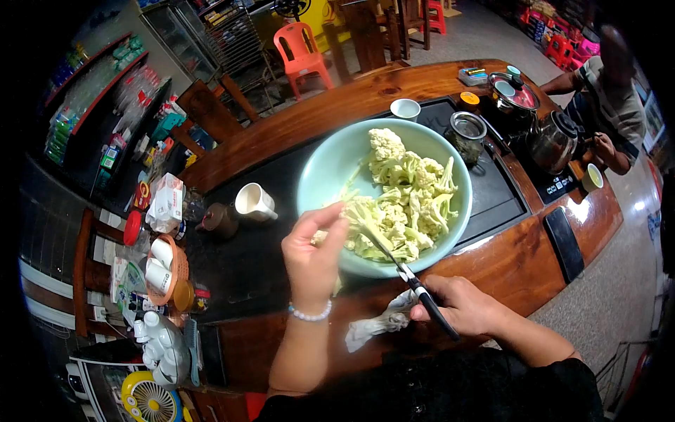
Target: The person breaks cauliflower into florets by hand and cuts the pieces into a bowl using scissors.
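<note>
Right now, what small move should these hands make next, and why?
Probably the right hand should draw the knife gently through the held piece: the left hand pinches one end, and the blade appears to be at the other. As it's over the bowl, a cut bit would likely drop in with the other cauliflower.

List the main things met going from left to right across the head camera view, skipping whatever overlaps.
Orange woven basket → white handled mug → pale green round bowl of cream cauliflower florets → round pot with a glass lid → black flat rectangular phone.
</note>
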Tool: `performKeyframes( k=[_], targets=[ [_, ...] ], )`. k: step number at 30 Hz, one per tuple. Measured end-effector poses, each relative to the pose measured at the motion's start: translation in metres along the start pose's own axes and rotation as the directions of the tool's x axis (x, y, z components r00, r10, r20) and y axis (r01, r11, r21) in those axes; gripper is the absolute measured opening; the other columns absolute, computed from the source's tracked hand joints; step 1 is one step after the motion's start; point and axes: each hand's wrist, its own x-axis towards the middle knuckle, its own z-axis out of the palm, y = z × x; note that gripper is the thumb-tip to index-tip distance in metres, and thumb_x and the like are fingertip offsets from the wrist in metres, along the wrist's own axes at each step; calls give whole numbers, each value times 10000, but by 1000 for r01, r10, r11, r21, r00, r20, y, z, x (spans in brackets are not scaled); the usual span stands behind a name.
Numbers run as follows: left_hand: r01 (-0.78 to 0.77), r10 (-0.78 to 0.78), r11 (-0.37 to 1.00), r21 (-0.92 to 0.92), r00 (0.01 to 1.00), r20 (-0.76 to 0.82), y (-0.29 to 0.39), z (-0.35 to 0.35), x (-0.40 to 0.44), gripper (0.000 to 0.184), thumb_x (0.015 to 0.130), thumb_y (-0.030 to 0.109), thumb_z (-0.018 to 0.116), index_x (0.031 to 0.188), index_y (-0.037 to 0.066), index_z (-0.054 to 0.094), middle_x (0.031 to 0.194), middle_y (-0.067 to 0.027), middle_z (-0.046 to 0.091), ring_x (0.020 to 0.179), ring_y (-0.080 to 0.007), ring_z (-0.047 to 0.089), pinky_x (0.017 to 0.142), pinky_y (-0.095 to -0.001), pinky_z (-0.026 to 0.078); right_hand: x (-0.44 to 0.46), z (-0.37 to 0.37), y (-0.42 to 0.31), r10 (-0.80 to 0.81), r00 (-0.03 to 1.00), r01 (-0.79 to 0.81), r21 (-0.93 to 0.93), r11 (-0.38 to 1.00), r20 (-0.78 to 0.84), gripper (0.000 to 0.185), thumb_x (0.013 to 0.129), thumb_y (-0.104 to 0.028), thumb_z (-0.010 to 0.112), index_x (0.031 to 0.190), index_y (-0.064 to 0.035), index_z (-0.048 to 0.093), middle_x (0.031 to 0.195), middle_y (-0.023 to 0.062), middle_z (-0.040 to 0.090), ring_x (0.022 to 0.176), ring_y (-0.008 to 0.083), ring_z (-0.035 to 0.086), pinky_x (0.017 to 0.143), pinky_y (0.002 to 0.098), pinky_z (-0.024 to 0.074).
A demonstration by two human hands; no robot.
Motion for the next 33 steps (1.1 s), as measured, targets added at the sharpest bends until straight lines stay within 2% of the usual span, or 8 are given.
performKeyframes(
  k=[3,6,12,18,23,26,33],
  targets=[
    [14,-14,1000,25,1000,4,1,0,0,211,823,-17,657,1029,-20,703,920,-53,666,865,-101,591,813,-236,459,1,4,6,-10,999,10,-12,1000,-42,608,843,-613,602,912,-10,646,713,166,631,690,312,644,664,414,499],
    [0,0,1000,29,1000,3,0,-1,1,206,827,-12,656,1027,-22,702,930,-57,674,874,-103,596,819,-237,461,1,3,3,13,999,-17,-102,995,-41,611,847,-614,597,904,-8,653,700,168,631,676,317,643,658,422,499],
    [33,-34,999,-18,999,-27,-1,-4,3,194,844,11,648,1027,-28,698,961,-58,686,894,-104,603,834,-241,465,4,2,-3,54,998,-54,-35,998,12,624,845,-616,598,918,1,653,732,196,639,726,340,657,684,427,501],
    [56,-55,997,-51,998,15,-4,-10,6,213,831,6,647,1037,-30,689,974,-58,679,887,-98,598,822,-232,464,8,5,7,30,999,-30,1,1000,-29,666,838,-651,577,950,2,650,801,208,650,804,337,660,728,433,499],
    [105,-99,992,-73,991,92,1,-8,5,264,813,-14,622,1071,-33,669,937,-49,665,852,-82,586,783,-219,470,9,1,2,80,997,-80,6,997,14,684,834,-669,567,944,0,652,777,186,645,776,323,653,719,426,501],
    [75,-71,997,-29,991,114,1,-10,6,273,813,-25,601,1078,-37,665,923,-49,660,832,-80,583,760,-215,474,8,1,0,100,994,-100,1,995,31,702,832,-681,561,940,6,653,771,179,641,769,311,650,711,422,503],
    [135,-121,986,-93,982,143,5,-10,6,313,809,-31,592,1114,-36,660,946,-55,666,846,-87,593,779,-213,477,9,0,-1,108,993,-110,29,994,50,718,833,-690,549,974,5,658,781,176,643,780,306,653,717,420,509]
  ],
)
